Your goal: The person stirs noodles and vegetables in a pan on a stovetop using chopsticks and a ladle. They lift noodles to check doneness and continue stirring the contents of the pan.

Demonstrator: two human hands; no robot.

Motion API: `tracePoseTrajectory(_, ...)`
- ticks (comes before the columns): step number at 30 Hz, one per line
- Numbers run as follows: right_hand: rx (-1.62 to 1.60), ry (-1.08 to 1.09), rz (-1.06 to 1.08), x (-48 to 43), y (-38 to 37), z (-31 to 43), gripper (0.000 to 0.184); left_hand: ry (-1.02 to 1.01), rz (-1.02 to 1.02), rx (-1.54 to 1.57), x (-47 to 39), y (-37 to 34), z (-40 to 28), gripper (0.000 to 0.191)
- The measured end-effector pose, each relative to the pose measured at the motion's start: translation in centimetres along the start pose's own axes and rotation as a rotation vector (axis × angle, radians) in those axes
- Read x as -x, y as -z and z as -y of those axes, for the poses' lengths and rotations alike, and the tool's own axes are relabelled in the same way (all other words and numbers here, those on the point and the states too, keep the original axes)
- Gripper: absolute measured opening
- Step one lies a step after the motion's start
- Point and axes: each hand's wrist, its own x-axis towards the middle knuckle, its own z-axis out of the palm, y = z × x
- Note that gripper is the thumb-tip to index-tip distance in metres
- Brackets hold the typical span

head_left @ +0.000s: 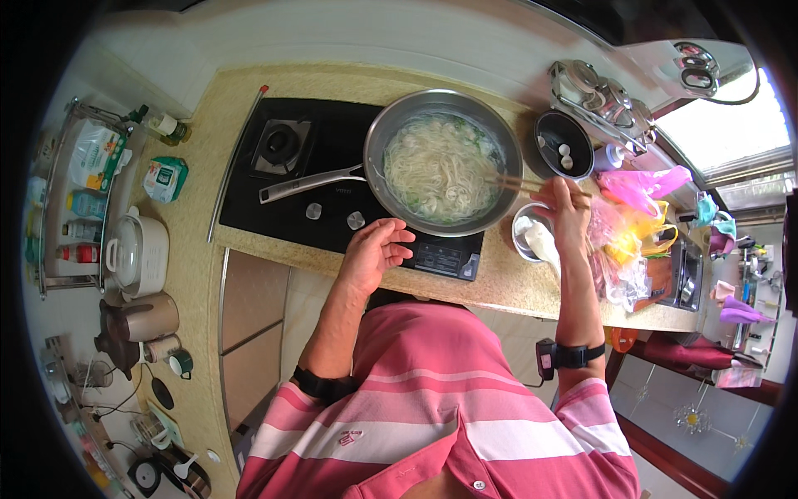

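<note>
A steel frying pan (373,150) stands over the right side of a black gas hob (240,199), its handle pointing left. Inside it are pale noodles (436,165) in cloudy liquid with bits of green. My right hand (564,209) holds wooden chopsticks (530,187), whose tips reach into the pan's right side. Near the pan's lower left edge, my left hand (376,252) is held with fingers apart and slightly curled, holding nothing. A small metal bowl (517,240) with a white spoon or ladle (541,242) in it sits below the chopsticks, partly behind my right forearm.
A dark pot (548,156) with eggshells stands right of the pan, beside a rack of lids (601,118). Plastic bags (629,231) crowd the right counter. A lidded white cooker (146,249), a kettle (149,317) and a green packet (165,179) stand on the left.
</note>
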Motion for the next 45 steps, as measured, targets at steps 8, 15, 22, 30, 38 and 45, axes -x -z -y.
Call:
tracePoseTrajectory(8, -0.036, -0.109, 0.161, -3.2, -8.1, -2.7, 0.028, -0.014, -0.026, -0.007, 0.6, -0.1, -0.6, 0.023)
tracePoseTrajectory(15, 0.044, -0.026, 0.034, -3.7, -6.2, -0.1, 0.027, -0.069, -0.071, 0.055, 1.8, 1.9, -0.7, 0.023)
tracePoseTrajectory(22, -0.171, -0.214, 0.116, -4.8, -9.8, -4.7, 0.026, -0.06, -0.034, 0.006, 1.4, 1.0, -0.8, 0.023)
tracePoseTrajectory(30, -0.635, -0.341, 0.134, -5.4, -8.3, -4.3, 0.028, -0.062, -0.032, 0.017, 1.4, 1.0, -0.7, 0.022)
tracePoseTrajectory(38, -0.775, -0.123, 0.344, -6.3, -6.3, 3.1, 0.027, -0.059, -0.038, 0.02, 1.1, 0.4, -1.0, 0.022)
tracePoseTrajectory(45, -0.829, 0.063, 0.356, -6.2, -3.0, 9.2, 0.028, -0.061, -0.008, 0.005, 1.1, -0.2, -1.1, 0.021)
